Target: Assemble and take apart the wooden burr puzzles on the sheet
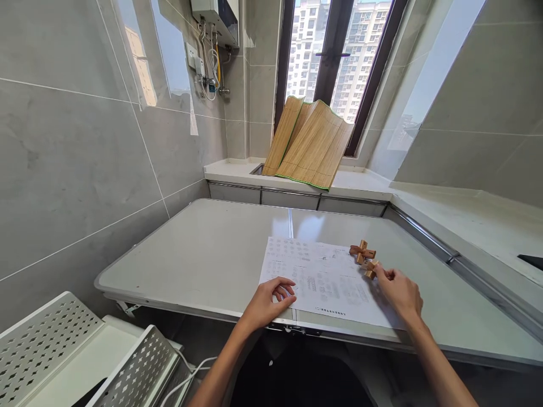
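A white printed sheet (314, 282) with rows of small diagrams lies on the folding table, its title line towards the front edge. My left hand (271, 299) rests on the sheet's left front part, fingers loosely bent and apart, holding nothing. Over the right side of the sheet, my right hand (399, 291) pinches a small brown wooden puzzle piece (370, 269) between thumb and fingertips. Just beyond it sits a cross-shaped wooden puzzle (362, 252) made of interlocked bars. Whether the pinched piece touches that cross I cannot tell.
The pale folding table (190, 254) has a centre seam. Behind it, a bamboo mat (316, 144) leans against the window on a white counter (479, 209), which continues along the right. A white perforated rack (139, 373) and a white cable (190, 373) are at lower left.
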A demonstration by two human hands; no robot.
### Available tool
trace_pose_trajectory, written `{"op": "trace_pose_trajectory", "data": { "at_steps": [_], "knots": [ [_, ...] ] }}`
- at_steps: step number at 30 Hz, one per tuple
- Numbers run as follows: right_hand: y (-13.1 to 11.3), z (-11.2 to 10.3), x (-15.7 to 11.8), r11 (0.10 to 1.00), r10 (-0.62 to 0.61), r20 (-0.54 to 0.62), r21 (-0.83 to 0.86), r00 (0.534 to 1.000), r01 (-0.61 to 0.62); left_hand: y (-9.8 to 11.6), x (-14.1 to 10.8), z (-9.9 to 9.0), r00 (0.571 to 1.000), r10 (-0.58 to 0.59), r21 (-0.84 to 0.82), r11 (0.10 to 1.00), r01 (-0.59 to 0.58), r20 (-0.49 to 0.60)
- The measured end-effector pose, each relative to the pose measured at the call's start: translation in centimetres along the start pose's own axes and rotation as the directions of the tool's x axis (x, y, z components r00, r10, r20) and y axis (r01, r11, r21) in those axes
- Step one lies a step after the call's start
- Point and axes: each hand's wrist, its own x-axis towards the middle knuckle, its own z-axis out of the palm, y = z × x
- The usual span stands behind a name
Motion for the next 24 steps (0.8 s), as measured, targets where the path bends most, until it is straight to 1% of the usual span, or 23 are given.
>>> {"op": "trace_pose_trajectory", "data": {
  "at_steps": [3, 7, 10, 13, 14, 15, 17, 18, 19, 21, 24],
  "knots": [
    [0.5, 0.3, 0.8, 0.999, 0.018, -0.006, -0.04, 1.0, -0.018, 0.1, -0.1, 0.0, 1.0, 0.004, 0.012, 1.0, -0.004, -0.01],
    [1.3, 0.5, 1.2, 0.999, 0.001, -0.007, -0.034, 1.0, -0.001, 0.2, -0.2, -0.1, 1.0, 0.011, 0.022, 1.0, -0.011, -0.02],
    [1.6, 0.2, 0.2, 1.0, -0.007, -0.008, -0.03, 1.0, 0.006, 0.2, -0.2, 0.0, 1.0, 0.006, 0.026, 1.0, -0.005, -0.026],
    [1.1, 0.2, -2.0, 0.998, -0.063, -0.008, 0.008, 0.998, 0.063, 0.2, -0.1, 0.0, 1.0, -0.004, 0.035, 0.999, 0.005, -0.03],
    [0.7, 0.3, -2.9, 0.993, -0.108, -0.008, 0.05, 0.994, 0.109, 0.2, -0.1, 0.0, 0.999, -0.006, 0.038, 0.999, 0.007, -0.031],
    [0.2, 0.6, -3.8, 0.976, -0.185, -0.001, 0.115, 0.983, 0.183, 0.2, -0.1, 0.0, 0.999, -0.007, 0.04, 0.999, 0.008, -0.032],
    [-0.8, 1.3, -5.3, 0.9, -0.341, -0.005, 0.287, 0.94, 0.328, 0.2, 0.0, 0.0, 0.999, -0.008, 0.042, 0.999, 0.009, -0.034],
    [-1.3, 1.6, -6.0, 0.859, -0.387, 0.012, 0.368, 0.922, 0.356, 0.1, 0.0, 0.0, 0.999, -0.009, 0.044, 0.999, 0.01, -0.036],
    [-1.7, 1.8, -6.5, 0.821, -0.425, 0.052, 0.444, 0.904, 0.36, 0.1, 0.1, 0.0, 0.999, -0.011, 0.047, 0.999, 0.012, -0.037],
    [-2.1, 1.9, -7.0, 0.763, -0.461, 0.135, 0.566, 0.877, 0.314, 0.1, 0.2, 0.0, 0.999, -0.022, 0.063, 0.998, 0.025, -0.042],
    [-2.0, 1.7, -7.1, 0.724, -0.436, 0.167, 0.649, 0.884, 0.234, 0.1, 0.4, 0.0, 0.997, -0.051, 0.087, 0.995, 0.056, -0.053]
  ]
}}
